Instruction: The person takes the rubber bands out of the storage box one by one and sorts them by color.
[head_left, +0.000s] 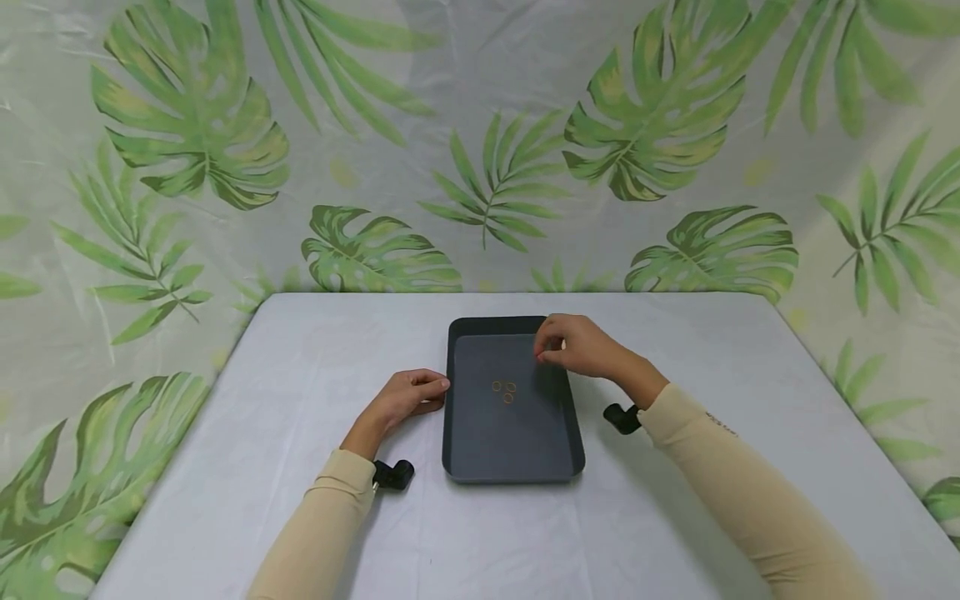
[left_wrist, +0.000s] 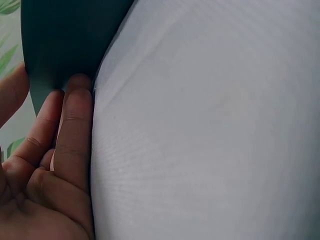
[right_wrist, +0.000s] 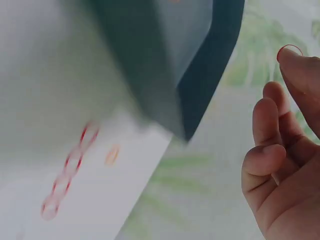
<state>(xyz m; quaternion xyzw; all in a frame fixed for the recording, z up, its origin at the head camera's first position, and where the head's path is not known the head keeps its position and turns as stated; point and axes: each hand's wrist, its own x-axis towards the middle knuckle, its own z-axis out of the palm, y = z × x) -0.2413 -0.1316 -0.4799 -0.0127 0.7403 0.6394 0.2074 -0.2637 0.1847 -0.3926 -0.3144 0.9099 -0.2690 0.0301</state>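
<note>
A dark grey rectangular tray (head_left: 510,450) lies on the white cloth. Three small yellow-orange rubber bands (head_left: 508,398) lie close together on its floor. My left hand (head_left: 405,398) holds the tray's left edge, thumb at the rim and fingers along the outer wall (left_wrist: 70,45). Above the tray's far right part, my right hand (head_left: 577,346) pinches a tiny red rubber band; in the right wrist view this thin red rubber band (right_wrist: 290,46) loops at the thumb tip, with the other fingers loosely curled.
In the right wrist view, several blurred red rings (right_wrist: 73,162) form a row on white, with an orange ring (right_wrist: 112,155) beside them. White cloth (head_left: 337,333) covers the table. A leaf-printed curtain (head_left: 487,167) hangs behind its far edge.
</note>
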